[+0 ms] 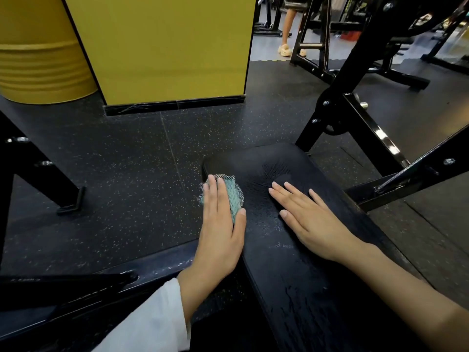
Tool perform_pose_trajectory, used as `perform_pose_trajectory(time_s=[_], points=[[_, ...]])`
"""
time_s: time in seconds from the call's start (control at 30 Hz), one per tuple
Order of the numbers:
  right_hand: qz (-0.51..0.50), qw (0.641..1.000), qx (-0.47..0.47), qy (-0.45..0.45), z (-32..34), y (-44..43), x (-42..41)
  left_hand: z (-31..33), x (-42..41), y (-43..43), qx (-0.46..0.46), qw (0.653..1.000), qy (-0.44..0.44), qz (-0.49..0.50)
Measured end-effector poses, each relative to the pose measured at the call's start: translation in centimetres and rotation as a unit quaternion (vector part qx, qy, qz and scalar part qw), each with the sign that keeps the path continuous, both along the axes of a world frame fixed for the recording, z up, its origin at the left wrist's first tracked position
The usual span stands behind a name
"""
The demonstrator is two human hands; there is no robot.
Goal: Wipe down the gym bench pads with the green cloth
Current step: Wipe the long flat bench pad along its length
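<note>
A black padded gym bench (291, 250) runs from the lower right toward the middle, its surface cracked and wet in spots. The green cloth (233, 196), with a grey mesh edge, lies on the pad's left rim near the far end. My left hand (220, 229) presses flat on the cloth with straight fingers, the thumb along the cloth's right side. My right hand (312, 219) rests flat on the pad to the right of the cloth, fingers spread and straight.
Black steel frames of the bench rack (355, 118) rise at right, and another frame (38, 174) stands at left. A yellow pillar (165, 47) and a yellow drum (38, 52) stand behind. A person's legs (286, 29) show far back. Speckled rubber floor (127, 161) lies around.
</note>
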State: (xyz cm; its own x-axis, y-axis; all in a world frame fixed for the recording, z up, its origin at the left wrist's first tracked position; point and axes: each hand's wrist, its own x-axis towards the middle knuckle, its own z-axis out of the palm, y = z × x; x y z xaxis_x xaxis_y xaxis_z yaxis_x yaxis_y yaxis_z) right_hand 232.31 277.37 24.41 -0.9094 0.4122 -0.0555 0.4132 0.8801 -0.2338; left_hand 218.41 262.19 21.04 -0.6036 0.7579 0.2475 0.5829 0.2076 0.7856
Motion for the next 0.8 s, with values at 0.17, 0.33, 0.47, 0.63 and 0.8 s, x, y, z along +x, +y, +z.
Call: perform_pose_trajectory(time_s=[0.17,0.33,0.47,0.63,0.8], points=[[-0.001,1.0,0.003,-0.001,0.1,0.0,0.0,0.7,-2.1,1.8,-0.025,1.0,-0.017,0.006],[-0.001,1.0,0.005,-0.002,0.0,-0.1,0.0,1.4,-6.0,4.2,-0.072,0.997,-0.009,0.011],[-0.001,1.0,0.002,0.004,0.0,-0.1,0.1,1.7,-7.4,4.9,-0.088,0.996,-0.008,0.016],[0.001,1.0,0.003,0.002,-0.1,0.0,0.0,1.1,-5.7,3.7,-0.065,0.998,-0.001,0.002],[0.001,1.0,0.006,0.003,-0.1,-0.1,0.0,0.5,-2.9,2.1,-0.047,0.998,0.044,-0.006]])
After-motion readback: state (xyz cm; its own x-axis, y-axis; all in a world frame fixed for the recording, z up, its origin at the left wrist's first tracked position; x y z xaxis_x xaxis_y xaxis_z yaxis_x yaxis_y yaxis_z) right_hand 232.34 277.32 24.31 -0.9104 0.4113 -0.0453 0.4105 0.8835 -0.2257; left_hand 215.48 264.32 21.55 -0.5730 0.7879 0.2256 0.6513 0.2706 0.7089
